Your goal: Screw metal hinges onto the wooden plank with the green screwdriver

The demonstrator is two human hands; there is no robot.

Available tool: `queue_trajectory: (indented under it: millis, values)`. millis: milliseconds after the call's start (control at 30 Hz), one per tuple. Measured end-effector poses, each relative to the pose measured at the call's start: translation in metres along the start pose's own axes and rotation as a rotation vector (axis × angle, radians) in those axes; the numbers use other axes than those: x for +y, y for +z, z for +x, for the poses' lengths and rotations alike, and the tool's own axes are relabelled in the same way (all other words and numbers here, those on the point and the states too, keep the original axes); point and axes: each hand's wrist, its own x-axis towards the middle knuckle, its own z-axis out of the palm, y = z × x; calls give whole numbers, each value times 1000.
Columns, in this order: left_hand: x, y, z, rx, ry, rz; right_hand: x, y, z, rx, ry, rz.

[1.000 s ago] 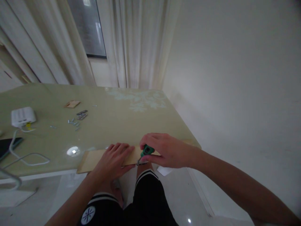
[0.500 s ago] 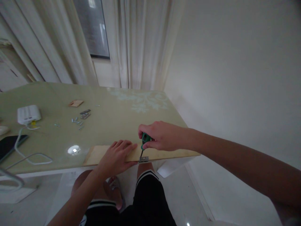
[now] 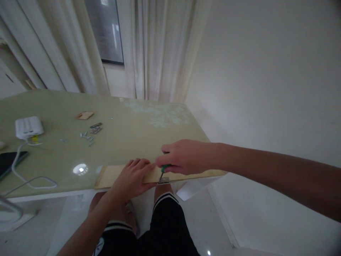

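Observation:
A pale wooden board (image 3: pixel 106 176) lies along the near edge of the green table (image 3: pixel 128 138). My left hand (image 3: pixel 131 179) lies flat on the board with its fingers stretched out, pressing it down. My right hand (image 3: pixel 183 157) is closed round a green-handled screwdriver (image 3: pixel 163 170). The screwdriver stands nearly upright with its tip on a small metal hinge (image 3: pixel 163 180) at the board's front edge. Most of the handle is hidden inside my fingers.
Loose screws (image 3: pixel 86 137) and spare hinges (image 3: pixel 95 128) lie further back on the table, with a small wood piece (image 3: pixel 84 115). At the left are a white box (image 3: pixel 26 127), a white cable (image 3: pixel 29 179) and a dark phone (image 3: pixel 9 160). A wall stands at the right.
My right hand has turned over the screwdriver handle, hiding more of it, while the tip stays on the hinge. A second ago the tool was tilted lower. My left hand keeps its place.

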Motion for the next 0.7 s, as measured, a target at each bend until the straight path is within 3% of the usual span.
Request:
queue_trajectory:
  millis: [100, 167, 233, 333, 367, 400, 467, 533, 567, 633, 700]
  values:
    - [-1, 1, 0, 1, 6, -8, 2, 3, 7, 10, 420, 43]
    - [-1, 0, 1, -1, 9, -15, 1, 3, 12, 5, 547, 23]
    - [0, -1, 1, 0, 8, -19, -6, 2, 13, -10, 390, -43]
    - [0, -3, 1, 1, 13, -14, -19, -2, 9, 10, -181, -144]
    - [1, -3, 1, 2, 15, -9, -22, -3, 7, 30, -280, -152]
    - [0, -3, 1, 2, 17, -6, -22, -3, 6, 46, -266, -138]
    - [0, -3, 1, 5, 17, 1, -16, -3, 6, 40, 66, -55]
    - [0, -2, 2, 10, 17, -1, -3, -2, 9, -43, 473, 67]
    - [-1, -2, 2, 11, 18, -5, 3, -2, 10, -93, 595, 112]
    - [-2, -1, 2, 17, 19, -12, 12, 0, 11, -130, 669, 107]
    - [-3, 0, 2, 22, 24, -13, 11, 2, 10, -89, 476, -6]
